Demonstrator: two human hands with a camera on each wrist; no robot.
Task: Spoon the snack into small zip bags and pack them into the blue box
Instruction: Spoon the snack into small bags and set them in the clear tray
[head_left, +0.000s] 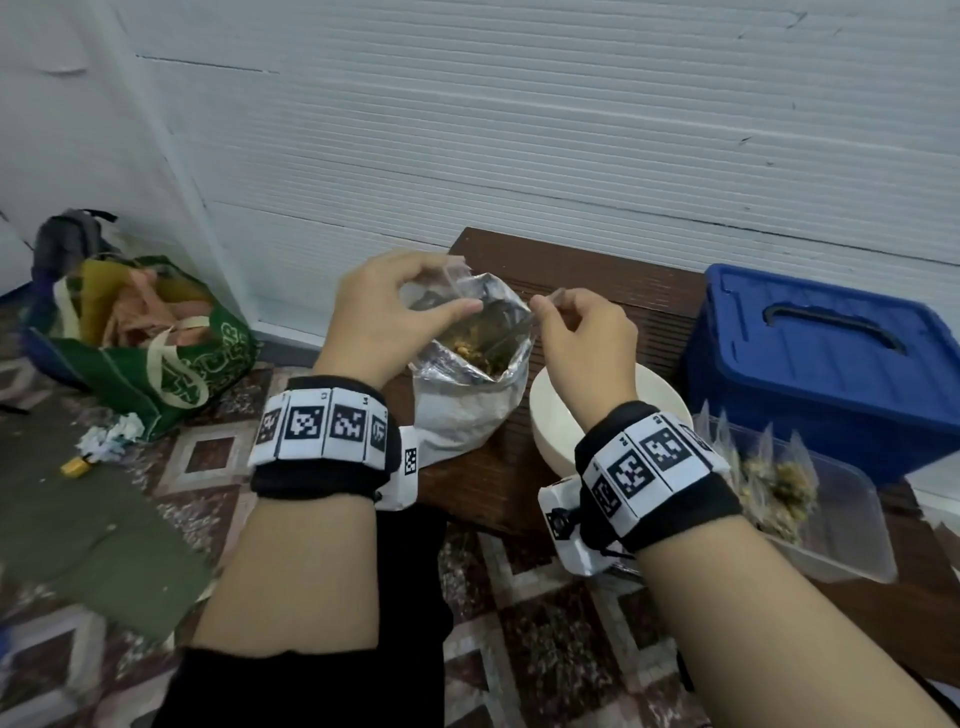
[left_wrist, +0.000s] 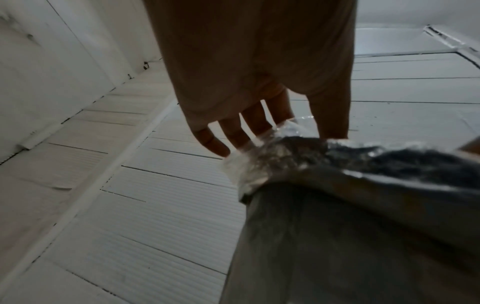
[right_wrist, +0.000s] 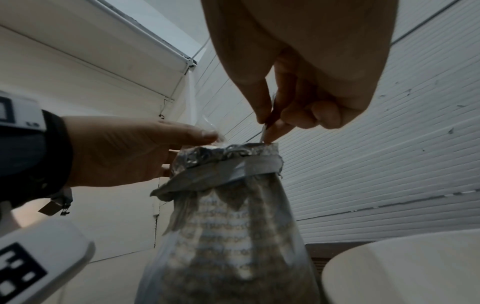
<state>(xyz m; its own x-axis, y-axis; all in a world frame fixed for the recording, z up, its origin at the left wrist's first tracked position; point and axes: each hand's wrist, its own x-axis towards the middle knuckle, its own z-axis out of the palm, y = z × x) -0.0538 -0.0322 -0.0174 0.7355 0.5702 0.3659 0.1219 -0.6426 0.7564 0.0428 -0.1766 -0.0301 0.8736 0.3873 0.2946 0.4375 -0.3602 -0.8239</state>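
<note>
Small bag filled directly over the snack pouch.
A small zip bag (head_left: 441, 291) is pinched open by the left hand (head_left: 384, 317) above the foil pouch (head_left: 467, 374) (spills fall back in); a spoon (head_left: 511, 330) is pinched by the right hand (head_left: 587, 343); the blue box (head_left: 826, 364) stands lidded on the tabletop (head_left: 613, 291).

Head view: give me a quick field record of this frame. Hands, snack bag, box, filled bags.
left hand: pinches a small zip bag open over the snack bag's mouth
right hand: pinches a spoon handle, bowl end down inside the snack bag
snack bag: silver foil, upright on the wooden table, top open, snack visible inside
blue box: right of the hands, lid on
filled bags: standing in a clear tray, not in the box
white bowl: under the right wrist; contents hidden
</note>
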